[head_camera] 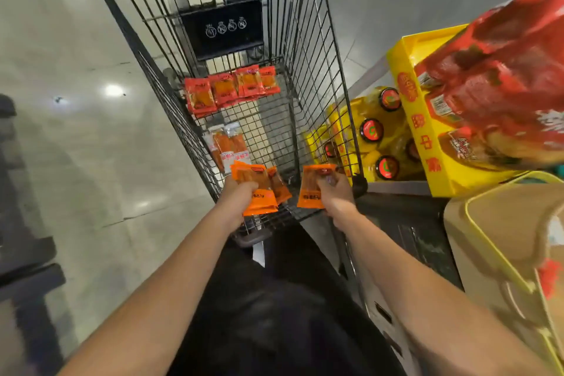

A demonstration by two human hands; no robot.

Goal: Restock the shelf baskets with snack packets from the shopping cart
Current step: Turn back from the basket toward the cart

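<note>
Head view: we look down into the shopping cart [308, 76], a black wire basket. Our left hand [236, 195] grips a small stack of orange snack packets [259, 192], fingers curled round their left edge, held just above the near end of the cart floor. Our right hand [334, 192] grips a single orange packet [312, 189], thumb and fingers pinching its right edge, beside the cart's right wall. The two hands are near each other but apart.

Further packets lie on the cart floor. A white-and-orange group [229, 146] lies against the left wall, just beyond the left hand. A row of red packets [232, 88] lies at the far end, below a black panel [221, 29] bearing four round symbols.

To the right of the cart stands a shelf unit. A yellow box [427, 143] holds large red bags [500, 76]. Beside it, lower down, are yellow bottles with red-and-black caps [370, 130]. A beige, yellow-rimmed basket [500, 241] sits nearest us at right. The floor [76, 70] is glossy and pale.
</note>
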